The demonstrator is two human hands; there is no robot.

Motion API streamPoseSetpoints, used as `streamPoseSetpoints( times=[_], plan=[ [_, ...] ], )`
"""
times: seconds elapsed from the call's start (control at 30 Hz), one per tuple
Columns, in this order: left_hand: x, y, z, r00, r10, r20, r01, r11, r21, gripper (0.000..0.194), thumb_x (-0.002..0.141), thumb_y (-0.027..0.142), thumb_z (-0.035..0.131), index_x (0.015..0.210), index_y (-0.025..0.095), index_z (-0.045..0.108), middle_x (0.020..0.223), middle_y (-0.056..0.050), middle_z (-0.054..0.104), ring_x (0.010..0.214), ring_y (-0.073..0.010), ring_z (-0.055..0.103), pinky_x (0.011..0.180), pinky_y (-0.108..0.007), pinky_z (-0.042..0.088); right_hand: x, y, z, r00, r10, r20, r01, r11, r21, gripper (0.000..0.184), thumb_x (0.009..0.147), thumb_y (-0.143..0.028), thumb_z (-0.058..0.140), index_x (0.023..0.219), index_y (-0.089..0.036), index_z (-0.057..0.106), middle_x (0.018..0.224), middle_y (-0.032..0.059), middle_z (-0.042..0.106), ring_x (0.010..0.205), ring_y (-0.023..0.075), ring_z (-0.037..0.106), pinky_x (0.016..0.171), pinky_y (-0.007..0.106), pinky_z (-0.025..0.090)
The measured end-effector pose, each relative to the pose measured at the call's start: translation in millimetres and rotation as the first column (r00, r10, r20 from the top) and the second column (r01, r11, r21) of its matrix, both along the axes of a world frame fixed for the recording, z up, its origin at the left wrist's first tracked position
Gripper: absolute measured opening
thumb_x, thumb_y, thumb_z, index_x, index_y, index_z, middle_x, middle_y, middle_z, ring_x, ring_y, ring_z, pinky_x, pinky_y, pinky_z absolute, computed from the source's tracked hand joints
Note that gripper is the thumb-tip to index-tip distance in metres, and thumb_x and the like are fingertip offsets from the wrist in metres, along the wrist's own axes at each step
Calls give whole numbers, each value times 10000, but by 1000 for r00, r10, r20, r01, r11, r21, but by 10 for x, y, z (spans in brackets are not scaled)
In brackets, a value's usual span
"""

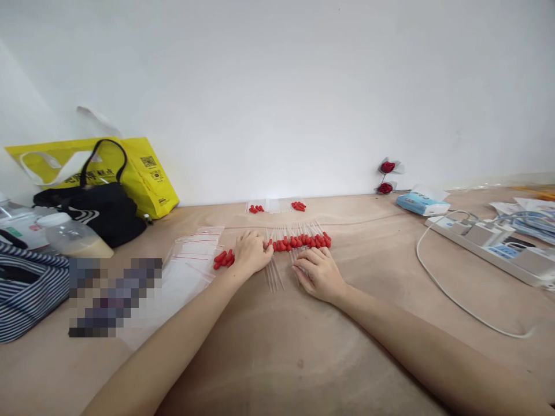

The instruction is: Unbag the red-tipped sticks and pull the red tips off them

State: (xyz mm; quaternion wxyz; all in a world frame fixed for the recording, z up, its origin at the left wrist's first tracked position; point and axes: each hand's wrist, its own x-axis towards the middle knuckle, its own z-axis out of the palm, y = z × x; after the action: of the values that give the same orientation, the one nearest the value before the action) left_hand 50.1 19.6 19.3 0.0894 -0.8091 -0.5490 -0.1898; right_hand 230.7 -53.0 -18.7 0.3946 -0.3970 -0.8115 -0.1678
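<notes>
A row of several clear thin tubes with red caps (299,241) lies on the brown table (277,346). My left hand (252,253) rests at the row's left end, fingers curled and pinched on a tube there. Just left of it lies a small heap of loose red caps (224,259). My right hand (318,273) lies on the lower ends of the tubes, fingers bent and pressed together on them. Clear zip bags with red seals (191,260) spread to the left of my left hand.
Two small packets of red caps (277,206) lie near the wall. At left stand a yellow bag (147,170), a black handbag (99,211), a bottle (71,237) and striped cloth (26,289). At right: a power strip (494,245) with white cable, tissues (422,202), red roses (387,176).
</notes>
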Motion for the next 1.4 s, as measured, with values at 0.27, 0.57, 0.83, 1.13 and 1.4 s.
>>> streamPoseSetpoints(
  times=[0.27,0.57,0.83,1.13,1.4],
  plan=[
    [-261,-432,26,970,-237,57,217,946,240,164,783,262,475,693,185,589,829,-47,602,817,-199,517,760,-353,376,46,0,9,997,-57,-59,60,997,41,234,803,-204,484,1019,-197,575,997,63,612,919,188,514,776,347,362],
    [-347,-661,-129,854,-515,-72,510,803,307,135,799,213,470,815,200,604,845,-40,644,799,-181,535,759,-349,387,41,-13,-6,989,91,117,-96,995,39,182,815,-238,521,977,-252,603,941,2,668,991,180,533,1006,472,190],
    [-327,-654,-141,858,-513,-38,503,823,262,201,810,247,463,931,202,617,965,-65,641,904,-202,539,833,-388,398,34,-8,-24,982,147,118,-160,981,106,164,831,-214,497,950,-236,608,650,-17,665,841,152,587,999,479,231],
    [-232,-608,-272,796,-605,-5,588,771,245,215,848,168,433,968,177,611,1056,-52,640,1075,-203,512,958,-434,352,-24,-30,-13,975,162,150,-184,972,146,150,839,-217,489,927,-209,610,636,-13,661,828,148,595,1005,472,251],
    [-264,-663,-227,821,-567,-61,565,793,229,214,839,138,430,885,210,626,1075,-20,638,1101,-218,507,993,-506,259,-9,-66,8,976,151,156,-179,967,184,141,839,-211,487,895,-227,616,586,-30,641,849,147,599,1007,462,258]
  ],
)
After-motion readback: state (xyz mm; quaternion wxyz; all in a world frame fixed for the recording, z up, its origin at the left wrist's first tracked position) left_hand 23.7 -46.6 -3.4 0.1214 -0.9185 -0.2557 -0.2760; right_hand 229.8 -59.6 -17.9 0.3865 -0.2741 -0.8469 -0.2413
